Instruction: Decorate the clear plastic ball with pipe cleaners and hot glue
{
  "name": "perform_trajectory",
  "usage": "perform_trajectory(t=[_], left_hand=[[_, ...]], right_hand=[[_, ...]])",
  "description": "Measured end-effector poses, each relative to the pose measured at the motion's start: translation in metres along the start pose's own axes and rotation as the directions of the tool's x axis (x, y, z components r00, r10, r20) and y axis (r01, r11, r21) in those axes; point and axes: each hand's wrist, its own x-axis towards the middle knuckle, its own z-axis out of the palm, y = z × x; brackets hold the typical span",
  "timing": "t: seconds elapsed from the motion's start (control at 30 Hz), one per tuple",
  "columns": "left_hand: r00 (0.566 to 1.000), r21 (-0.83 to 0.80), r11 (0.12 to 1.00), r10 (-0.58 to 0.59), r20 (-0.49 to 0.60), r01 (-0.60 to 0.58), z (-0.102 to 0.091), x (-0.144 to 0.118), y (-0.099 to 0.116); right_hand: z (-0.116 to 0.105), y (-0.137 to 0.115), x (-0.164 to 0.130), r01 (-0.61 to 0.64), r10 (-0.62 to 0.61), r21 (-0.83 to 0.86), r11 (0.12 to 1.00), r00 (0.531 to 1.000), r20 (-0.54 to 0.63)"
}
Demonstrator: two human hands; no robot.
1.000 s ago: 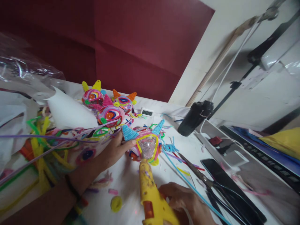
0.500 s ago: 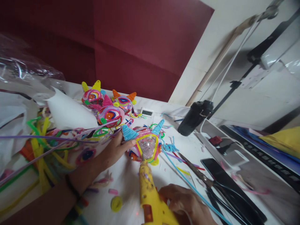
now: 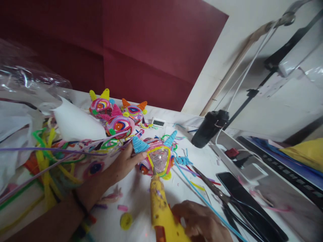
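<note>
Left hand [image 3: 123, 163]: clasped on the left flank of the pipe-cleaner figure [image 3: 157, 157], thumb just below its blue cone ear [image 3: 138, 145], steadying it on the white table [image 3: 136, 193].
Right hand [image 3: 202, 222]: wrapped around the grip of the yellow glue gun [image 3: 161, 210] at the bottom edge of view; fingers closed on the handle.
Glue gun nozzle: pointed up the table, tip touching the lower rim of the figure's clear, yellow-edged face.
Figure position: centre of the table, upright, two blue cone ears on top.
Behind figure: three finished figures [image 3: 118, 116] clustered together, small digital timer [image 3: 158, 122] just beside them.
Left side: loose pile of pipe cleaners [image 3: 47, 158], white paper cone [image 3: 75, 122], clear plastic wrap.
Right side: scissors [image 3: 222, 196], dark phone [image 3: 237, 190], black bottle [image 3: 209, 127].
Near wrist: yellow coil disc [image 3: 125, 221] lying flat.
</note>
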Motion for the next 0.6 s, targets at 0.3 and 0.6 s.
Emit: perform_trajectory(t=[0.3,0.6], left_hand=[[0.999,-0.089,0.995,-0.036,0.026,0.038,0.003,-0.003,0.002],[0.996,-0.084,0.992,-0.09,0.01,0.09,0.003,-0.005,0.001]], right_hand=[[0.01,0.003,0.002,-0.077,0.073,-0.089,0.993,0.996,-0.041],[0.025,-0.001,-0.006,-0.282,0.28,-0.013,0.959,0.957,-0.081]])
